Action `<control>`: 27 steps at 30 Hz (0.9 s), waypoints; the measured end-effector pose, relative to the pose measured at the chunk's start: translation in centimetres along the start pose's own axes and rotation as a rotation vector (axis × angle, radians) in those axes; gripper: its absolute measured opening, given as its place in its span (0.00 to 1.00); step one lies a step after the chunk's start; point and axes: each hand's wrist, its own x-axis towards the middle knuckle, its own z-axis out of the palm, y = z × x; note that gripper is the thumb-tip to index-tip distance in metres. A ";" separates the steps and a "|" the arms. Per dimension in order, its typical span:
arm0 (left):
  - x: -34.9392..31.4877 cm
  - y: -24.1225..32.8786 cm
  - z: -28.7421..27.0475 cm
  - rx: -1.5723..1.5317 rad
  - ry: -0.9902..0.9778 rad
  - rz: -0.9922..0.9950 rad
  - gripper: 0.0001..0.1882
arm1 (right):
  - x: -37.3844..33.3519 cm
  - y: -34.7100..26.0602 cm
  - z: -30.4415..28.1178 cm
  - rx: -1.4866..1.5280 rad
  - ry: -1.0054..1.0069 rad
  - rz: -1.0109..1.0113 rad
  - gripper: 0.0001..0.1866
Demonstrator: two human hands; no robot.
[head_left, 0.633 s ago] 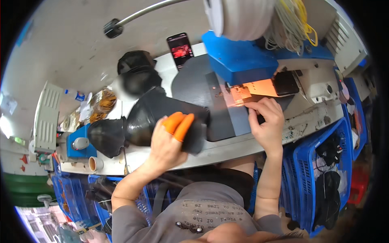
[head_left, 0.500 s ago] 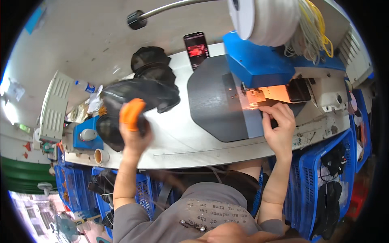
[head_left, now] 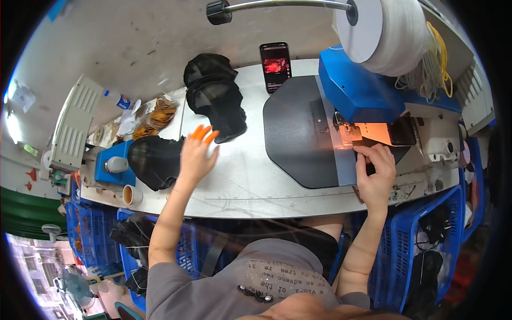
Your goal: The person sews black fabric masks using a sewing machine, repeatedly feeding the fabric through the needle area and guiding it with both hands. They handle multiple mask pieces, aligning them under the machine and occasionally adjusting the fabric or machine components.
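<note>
My left hand (head_left: 197, 157), with orange covers on several fingertips, hovers over the white table with its fingers apart and nothing visible in it. Its fingertips are beside the lower end of a stack of black, curved fabric-like pieces (head_left: 216, 101). More such black pieces (head_left: 154, 162) lie left of that hand. My right hand (head_left: 377, 173) rests by the lit needle area of a blue sewing machine (head_left: 360, 85), thumb and fingers pinched together. What it pinches, if anything, is hidden. A small red-handled tool (head_left: 358, 194) partly shows under that hand.
A dark grey plate (head_left: 298, 133) covers the table left of the needle. A phone (head_left: 276, 68) leans at the back. A large white spool (head_left: 392, 34) hangs above the machine. Orange-brown scraps (head_left: 154, 118), a cup (head_left: 132, 195) and a bottle (head_left: 117, 100) are left. Blue baskets (head_left: 397, 240) flank me.
My left hand has moved right, away from the left black pieces. The black piece stretched between both piles now lies off the scraps. My right hand stays by the needle; the view has shifted.
</note>
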 end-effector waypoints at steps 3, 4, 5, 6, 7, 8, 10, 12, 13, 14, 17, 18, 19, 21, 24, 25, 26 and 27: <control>2.6 1.6 5.0 0.153 -0.108 -0.026 0.30 | 0.2 -0.1 0.2 0.012 -0.018 0.005 0.08; 2.8 0.9 6.4 0.178 -0.140 -0.020 0.29 | 0.3 -0.1 0.3 0.010 -0.019 -0.006 0.08; 2.9 -0.2 8.0 0.206 -0.171 -0.017 0.29 | 0.3 -0.1 0.6 0.011 -0.020 -0.018 0.08; 3.2 -1.0 9.0 0.236 -0.201 -0.008 0.28 | 0.3 0.0 0.5 0.012 -0.016 -0.027 0.08; 3.7 -1.4 9.2 0.203 -0.140 0.050 0.19 | 0.2 0.0 0.4 0.006 -0.012 -0.024 0.08; 3.8 -1.6 9.3 0.127 -0.106 -0.006 0.16 | 0.2 0.0 0.3 0.003 -0.011 -0.024 0.08; 3.8 -1.8 9.0 -0.020 -0.040 -0.121 0.12 | 0.2 0.0 0.4 0.007 -0.010 -0.028 0.08; 5.0 0.1 6.5 -0.100 0.211 -0.172 0.13 | 0.0 0.0 0.2 -0.005 -0.001 -0.019 0.08; 5.6 0.5 4.8 -0.121 0.304 -0.227 0.11 | 0.1 -0.1 0.2 -0.001 0.006 -0.026 0.08; 6.1 0.9 3.3 -0.142 0.394 -0.282 0.10 | 0.1 -0.2 0.3 0.003 0.010 -0.030 0.08; 8.5 5.8 -3.1 -0.357 0.576 -0.151 0.09 | 0.1 -0.5 0.4 -0.029 0.017 -0.007 0.08; 8.9 8.4 -5.4 -0.403 0.564 -0.066 0.08 | 0.1 -0.7 0.4 -0.046 0.024 -0.009 0.08; 8.8 10.9 -6.9 -0.606 0.441 -0.046 0.07 | 0.1 -1.0 0.4 -0.064 0.016 0.023 0.05; 8.4 13.5 -6.8 -0.493 0.296 0.157 0.08 | 0.2 -1.6 0.7 -0.035 -0.007 -0.020 0.03; 8.7 18.2 -5.7 -0.387 0.316 0.362 0.05 | 0.1 -2.8 0.8 0.047 -0.088 -0.030 0.05; 8.8 19.3 -5.5 -0.366 0.337 0.361 0.05 | 0.1 -3.3 0.6 0.078 -0.115 -0.022 0.05; 8.8 20.0 -5.4 -0.345 0.358 0.360 0.05 | 0.0 -3.7 0.6 0.111 -0.143 -0.015 0.05; 8.6 19.7 -5.3 -0.393 0.219 0.362 0.07 | -0.2 -3.8 0.9 0.134 -0.129 -0.016 0.04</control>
